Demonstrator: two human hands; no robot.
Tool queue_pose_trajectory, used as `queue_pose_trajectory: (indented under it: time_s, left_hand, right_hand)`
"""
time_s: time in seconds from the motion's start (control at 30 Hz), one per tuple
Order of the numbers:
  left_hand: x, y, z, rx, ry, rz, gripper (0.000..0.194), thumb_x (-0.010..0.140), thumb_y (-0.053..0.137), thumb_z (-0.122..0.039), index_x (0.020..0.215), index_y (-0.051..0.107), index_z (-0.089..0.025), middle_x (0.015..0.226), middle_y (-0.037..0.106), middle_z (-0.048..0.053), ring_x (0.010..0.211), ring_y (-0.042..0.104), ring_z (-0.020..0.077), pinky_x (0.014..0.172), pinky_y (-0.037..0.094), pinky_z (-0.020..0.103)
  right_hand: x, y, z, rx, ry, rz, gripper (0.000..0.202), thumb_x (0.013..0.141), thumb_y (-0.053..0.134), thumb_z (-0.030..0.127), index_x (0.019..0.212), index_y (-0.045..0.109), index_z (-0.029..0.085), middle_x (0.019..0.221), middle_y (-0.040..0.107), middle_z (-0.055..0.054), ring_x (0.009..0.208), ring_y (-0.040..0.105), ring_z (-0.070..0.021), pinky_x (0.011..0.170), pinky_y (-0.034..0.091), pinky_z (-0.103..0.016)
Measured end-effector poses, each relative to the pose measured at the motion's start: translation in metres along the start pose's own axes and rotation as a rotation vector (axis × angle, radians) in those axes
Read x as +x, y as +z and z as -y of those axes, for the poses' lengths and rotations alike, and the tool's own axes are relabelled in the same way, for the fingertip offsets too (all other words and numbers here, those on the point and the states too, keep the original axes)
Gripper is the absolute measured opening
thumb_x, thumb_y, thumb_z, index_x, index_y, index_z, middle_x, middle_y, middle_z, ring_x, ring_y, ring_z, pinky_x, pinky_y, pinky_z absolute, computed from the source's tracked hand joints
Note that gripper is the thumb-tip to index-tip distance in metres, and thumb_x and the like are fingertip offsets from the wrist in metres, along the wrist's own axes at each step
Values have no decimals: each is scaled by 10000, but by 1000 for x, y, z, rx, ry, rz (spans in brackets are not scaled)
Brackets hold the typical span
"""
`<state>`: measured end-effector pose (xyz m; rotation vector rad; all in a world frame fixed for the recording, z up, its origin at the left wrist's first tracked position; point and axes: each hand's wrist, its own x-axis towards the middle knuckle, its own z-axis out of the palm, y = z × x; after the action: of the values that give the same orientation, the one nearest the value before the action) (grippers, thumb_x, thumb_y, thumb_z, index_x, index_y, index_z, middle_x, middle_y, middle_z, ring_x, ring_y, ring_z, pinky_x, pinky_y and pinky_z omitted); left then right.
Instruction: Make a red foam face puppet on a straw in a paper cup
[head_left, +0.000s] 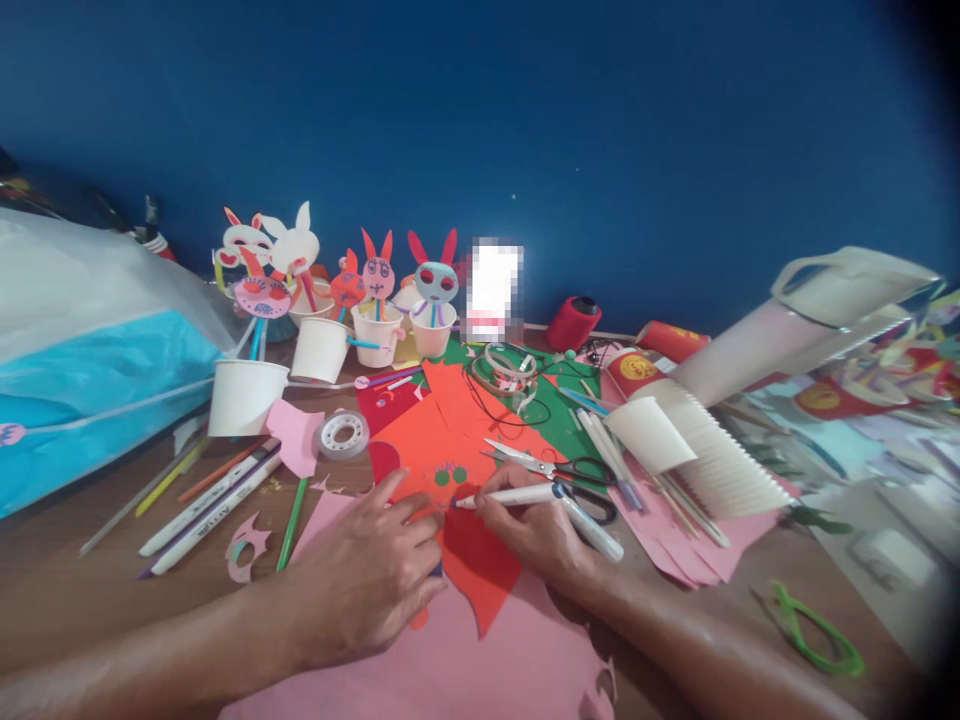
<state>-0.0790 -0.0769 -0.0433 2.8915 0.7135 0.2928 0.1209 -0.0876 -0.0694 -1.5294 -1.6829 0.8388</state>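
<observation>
My right hand [541,528] is closed around a white marker [517,495], its tip down on orange paper [480,425]. Just above the tip, two small green paper circles [442,476] lie side by side with short marks over them. My left hand [371,565] rests across the paper left of the tip, fingers stretched out and holding nothing; some fingertips are hidden. A second white marker [596,530] shows beside my right hand; whether the hand touches it I cannot tell. Pink paper [442,670] lies underneath both hands.
Black-handled scissors [551,466] lie beyond my right hand. White paper cups [247,395] with paper animal faces stand at the back left, near a tape roll [343,434]. Stacked cups [720,450] and a leaning jug [787,325] are right. Green-handled scissors [817,635] lie front right.
</observation>
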Motion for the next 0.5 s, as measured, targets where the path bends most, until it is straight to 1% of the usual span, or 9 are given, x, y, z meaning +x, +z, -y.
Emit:
queue_pose_trajectory:
  time_s: [0.1,0.2,0.4,0.5]
  left_hand:
    - [0,0,0,5,7,-2,177,844,464,-286,781,596,-185,939,640,54,1027,505,217,996,200,439]
    - [0,0,0,14,11,-14,179,840,469,-291,779,596,-182,930,640,58,1020,506,219,996,200,439]
    - [0,1,0,10,9,-16,169,833,479,-285,754,587,-183,917,639,56,1014,508,217,998,191,442]
    - [0,1,1,4,8,-14,160,831,481,-280,759,584,-182,911,638,54,1015,507,217,998,190,442]
  right_hand:
    - [-1,1,-3,-73,-30,-1,103,778,483,226,689,506,179,606,545,33,557,513,-100,528,390,-203]
    - [-1,2,-4,-120,-45,-5,114,778,478,229,674,489,184,565,525,43,514,489,-93,494,372,-200]
    - [0,2,-5,-102,-53,1,130,773,466,225,652,486,182,579,523,31,531,500,-101,507,386,-203]
    - [-1,2,-5,-83,-30,9,105,751,482,201,649,501,181,566,522,38,514,492,-96,497,377,-200]
